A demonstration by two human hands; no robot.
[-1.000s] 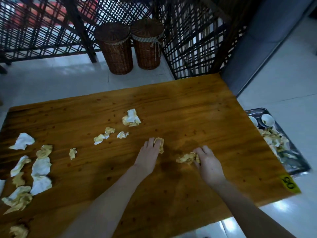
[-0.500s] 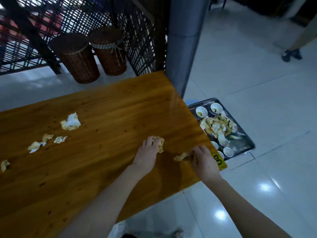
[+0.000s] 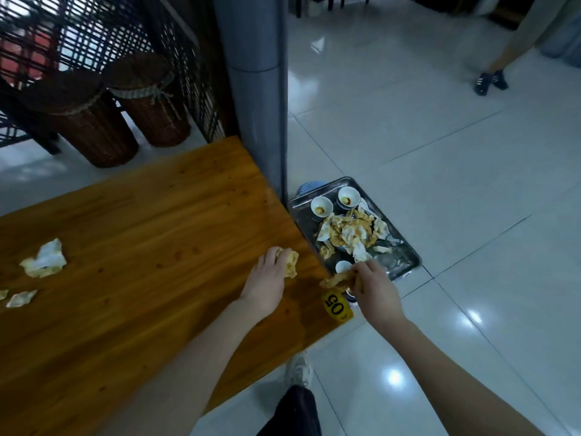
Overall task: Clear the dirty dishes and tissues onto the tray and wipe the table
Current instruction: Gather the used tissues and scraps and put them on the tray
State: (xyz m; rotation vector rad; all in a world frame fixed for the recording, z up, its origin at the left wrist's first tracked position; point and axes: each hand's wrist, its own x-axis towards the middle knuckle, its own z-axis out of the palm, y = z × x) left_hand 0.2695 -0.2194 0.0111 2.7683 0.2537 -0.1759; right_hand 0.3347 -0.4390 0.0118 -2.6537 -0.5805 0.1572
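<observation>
My right hand [image 3: 374,286] pinches a stained crumpled tissue [image 3: 334,281] at the wooden table's [image 3: 151,234] right edge, just beside the metal tray [image 3: 405,256]. My left hand [image 3: 267,284] rests on the table with its fingers over another stained tissue [image 3: 290,264]. The tray sits lower than the tabletop, to its right, and holds a heap of used tissues [image 3: 349,231] and small white cups [image 3: 321,206]. More crumpled tissues [image 3: 44,262] lie at the table's left.
A yellow "05" sticker [image 3: 335,306] marks the table corner. A grey pillar [image 3: 254,89] stands behind the table edge, with two wicker baskets [image 3: 94,121] and a lattice screen at the back left. Another person's legs [image 3: 493,73] are on the tiled floor, far right.
The view has swung right, bringing the tray closer. My right hand has carried its tissue rightward to the table's edge beside the tray. My left hand stays on its tissue.
</observation>
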